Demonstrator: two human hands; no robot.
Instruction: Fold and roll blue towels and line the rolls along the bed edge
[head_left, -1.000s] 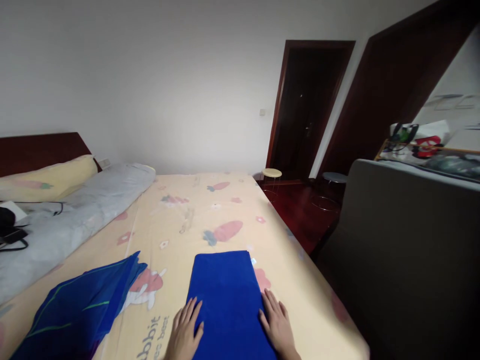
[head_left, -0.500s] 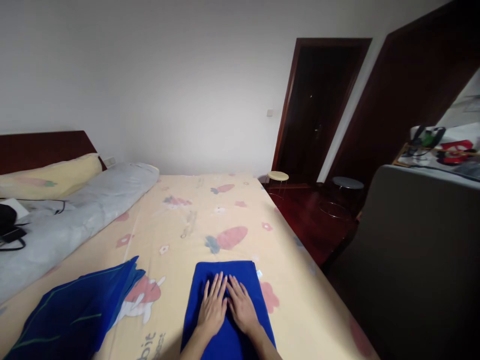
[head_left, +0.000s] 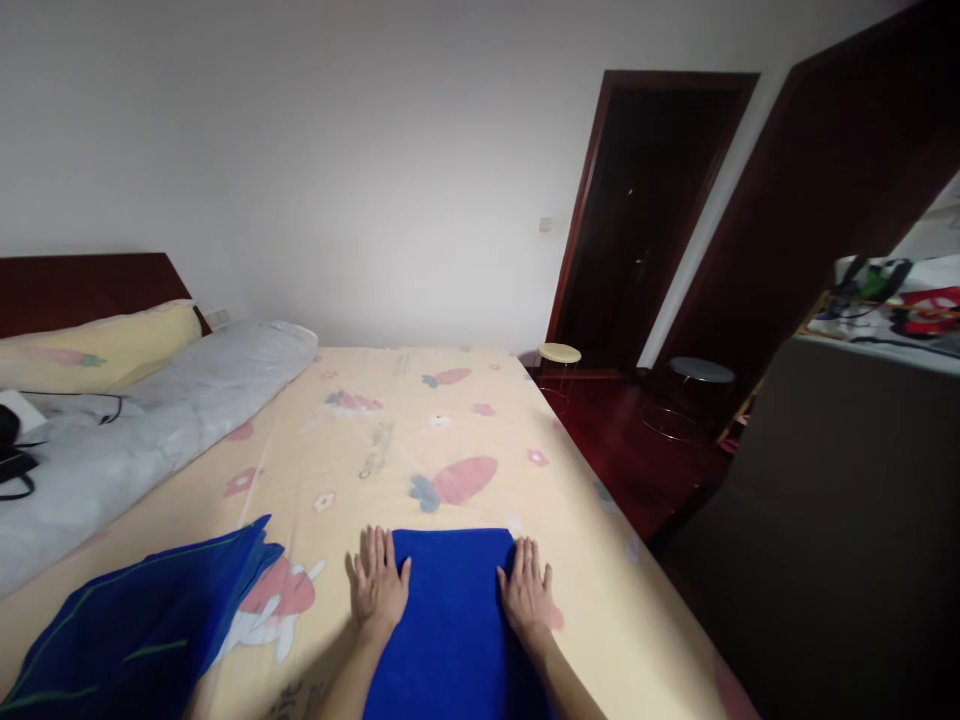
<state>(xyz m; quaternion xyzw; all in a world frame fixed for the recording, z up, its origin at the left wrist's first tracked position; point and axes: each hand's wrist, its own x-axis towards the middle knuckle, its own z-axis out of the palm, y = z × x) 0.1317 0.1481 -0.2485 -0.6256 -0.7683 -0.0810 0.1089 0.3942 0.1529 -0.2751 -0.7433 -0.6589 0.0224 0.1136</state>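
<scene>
A flat, folded blue cloth (head_left: 454,610) lies on the bed near me, its lower end cut off by the frame. At its left edge, my left hand (head_left: 379,590) rests with fingers extended, partly over the bedsheet. My right hand (head_left: 528,592) lies on the opposite edge, fingers also stretched out and pointing away from me. Neither hand grips anything. Off to the left is a second piece of dark blue cloth (head_left: 142,620) with green lines, loosely heaped on the patterned bedsheet (head_left: 390,400).
A grey quilt (head_left: 187,400) and a yellow pillow (head_left: 112,345) lie at the left by the headboard (head_left: 82,290). Beyond the bed's right side stand a yellow stool (head_left: 559,353), a grey stool (head_left: 701,371) and a dark grey panel (head_left: 847,520).
My hands have moved apart from the middle of the folded cloth to its left and right edges. The camera view has shifted slightly.
</scene>
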